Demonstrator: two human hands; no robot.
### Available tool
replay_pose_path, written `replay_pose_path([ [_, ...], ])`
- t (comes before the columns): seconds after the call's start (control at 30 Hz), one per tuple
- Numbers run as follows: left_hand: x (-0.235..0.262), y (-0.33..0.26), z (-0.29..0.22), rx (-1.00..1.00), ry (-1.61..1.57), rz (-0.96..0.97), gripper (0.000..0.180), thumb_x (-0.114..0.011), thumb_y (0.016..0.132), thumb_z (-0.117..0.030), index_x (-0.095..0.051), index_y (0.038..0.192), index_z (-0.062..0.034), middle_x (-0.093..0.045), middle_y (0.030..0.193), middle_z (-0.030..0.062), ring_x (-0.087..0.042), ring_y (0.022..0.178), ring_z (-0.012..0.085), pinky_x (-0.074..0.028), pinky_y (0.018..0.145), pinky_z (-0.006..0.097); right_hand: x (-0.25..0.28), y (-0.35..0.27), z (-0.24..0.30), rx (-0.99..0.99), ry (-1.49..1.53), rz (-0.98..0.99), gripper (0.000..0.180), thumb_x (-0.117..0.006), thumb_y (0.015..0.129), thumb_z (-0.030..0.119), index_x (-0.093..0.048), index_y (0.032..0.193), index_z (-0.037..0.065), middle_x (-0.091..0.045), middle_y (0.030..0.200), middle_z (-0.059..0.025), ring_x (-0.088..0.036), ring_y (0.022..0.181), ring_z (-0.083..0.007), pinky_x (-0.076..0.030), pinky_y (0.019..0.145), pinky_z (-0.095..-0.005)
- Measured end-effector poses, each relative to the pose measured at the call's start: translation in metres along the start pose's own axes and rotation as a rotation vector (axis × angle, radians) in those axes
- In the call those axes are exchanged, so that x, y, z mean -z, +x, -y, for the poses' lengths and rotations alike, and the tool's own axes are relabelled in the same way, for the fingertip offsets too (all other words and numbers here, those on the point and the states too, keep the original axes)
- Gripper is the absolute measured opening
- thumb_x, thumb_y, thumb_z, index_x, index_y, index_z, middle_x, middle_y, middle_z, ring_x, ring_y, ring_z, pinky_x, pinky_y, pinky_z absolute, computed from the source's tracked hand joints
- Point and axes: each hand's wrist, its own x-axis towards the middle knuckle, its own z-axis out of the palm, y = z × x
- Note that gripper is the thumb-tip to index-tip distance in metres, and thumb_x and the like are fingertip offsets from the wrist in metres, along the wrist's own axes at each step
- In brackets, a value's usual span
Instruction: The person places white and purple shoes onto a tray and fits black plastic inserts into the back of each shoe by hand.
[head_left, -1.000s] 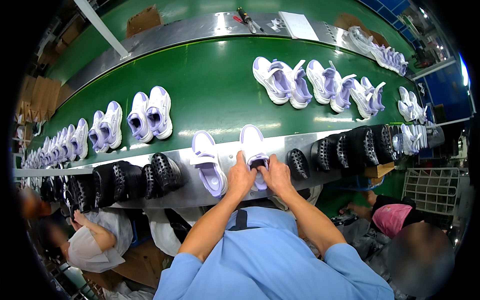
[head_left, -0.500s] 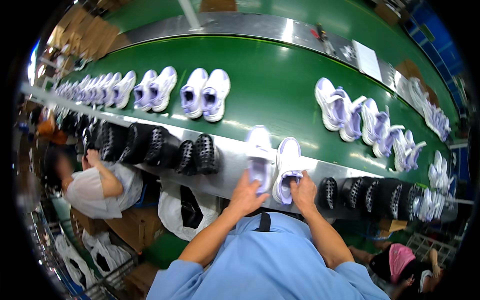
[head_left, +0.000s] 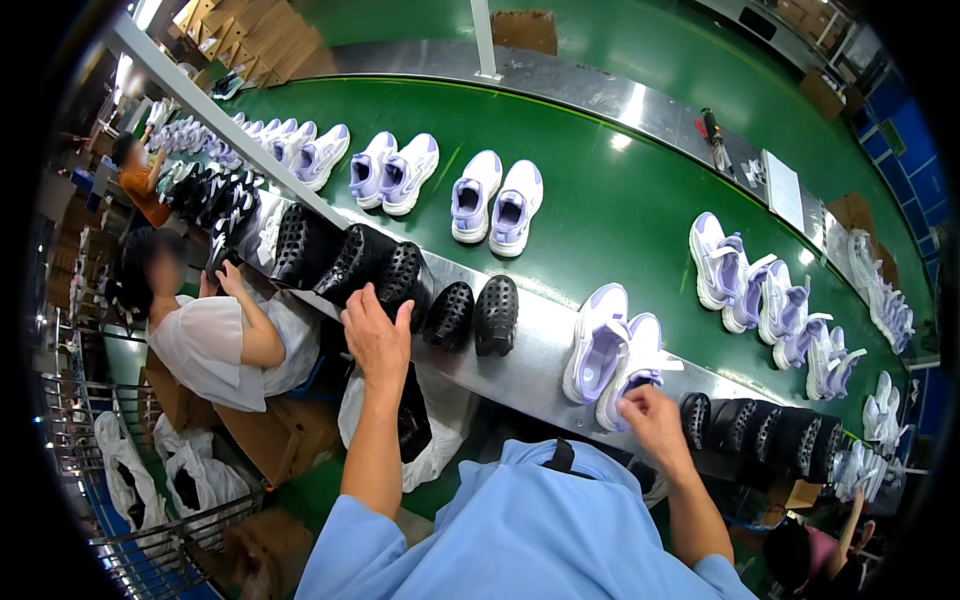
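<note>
My left hand [head_left: 377, 335] reaches out to a row of black perforated shoe lasts [head_left: 400, 280] on the metal ledge, its fingers spread over one of them. My right hand [head_left: 652, 420] pinches the heel of a white and lilac sneaker [head_left: 632, 372], the right one of a pair [head_left: 597, 342] standing on the steel edge [head_left: 535, 350] of the green conveyor belt [head_left: 600, 210]. More sneaker pairs ride the belt, one pair [head_left: 497, 202] just beyond my left hand.
A seated person in a white top [head_left: 215, 340] works at the ledge to my left. More black lasts [head_left: 770, 430] line the ledge on my right. White bags [head_left: 125, 470] hang on a wire rack below left. Cardboard boxes [head_left: 250, 40] stand at the far left.
My view has swung left along the line. My left hand has left the sneaker pair and moved left onto the black lasts. My right hand stays at the sneaker's heel.
</note>
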Motion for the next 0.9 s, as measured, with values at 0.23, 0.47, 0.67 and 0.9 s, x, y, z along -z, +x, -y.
replay_pose_path([
  [0.23, 0.062, -0.017, -0.050, -0.224, -0.190, -0.122, 0.053, -0.088, 0.079, -0.023, -0.067, 0.122, -0.0008, -0.068, 0.121, 0.0141, -0.062, 0.109, 0.0347, -0.047, 0.096, 0.046, -0.059, -0.002, 0.067, 0.077, 0.330, -0.031, 0.045, -0.075, 0.099, 0.025, -0.061, 0.128, -0.007, -0.073, 0.114, -0.0148, -0.069, 0.098, -0.0172, -0.056, 0.086, -0.0322],
  [0.47, 0.053, -0.074, -0.135, -0.511, -0.978, 0.311, 0.053, -0.088, 0.079, -0.025, -0.068, 0.121, -0.0017, -0.065, 0.119, 0.0161, -0.063, 0.108, 0.0341, -0.052, 0.091, 0.042, -0.070, -0.005, 0.081, -0.280, 1.119, 0.322, 0.038, -0.070, 0.103, 0.034, -0.061, 0.128, 0.008, -0.069, 0.113, -0.0032, -0.069, 0.096, -0.0163, -0.059, 0.078, -0.0327],
  [0.67, -0.015, -0.075, -0.176, 0.327, -1.546, 1.255, 0.029, -0.074, 0.094, -0.011, -0.070, 0.122, -0.0024, -0.069, 0.104, 0.0035, -0.064, 0.089, 0.0109, -0.054, 0.080, 0.027, -0.042, -0.016, 0.046, -0.329, 0.510, 0.481, 0.056, -0.073, 0.095, 0.046, -0.059, 0.129, 0.004, -0.070, 0.093, -0.0064, -0.071, 0.077, -0.0196, -0.051, 0.059, -0.0316],
  [0.9, -0.031, -0.121, -0.218, 0.530, -1.347, 1.055, 0.021, -0.073, 0.092, -0.005, -0.071, 0.112, -0.0003, -0.072, 0.097, 0.0037, -0.064, 0.082, 0.0082, -0.052, 0.072, 0.024, -0.013, -0.056, 0.047, 0.082, -0.570, -0.039, 0.063, -0.076, 0.091, 0.055, -0.063, 0.110, -0.005, -0.073, 0.079, -0.0214, -0.073, 0.077, -0.0443, -0.057, 0.072, -0.0543],
])
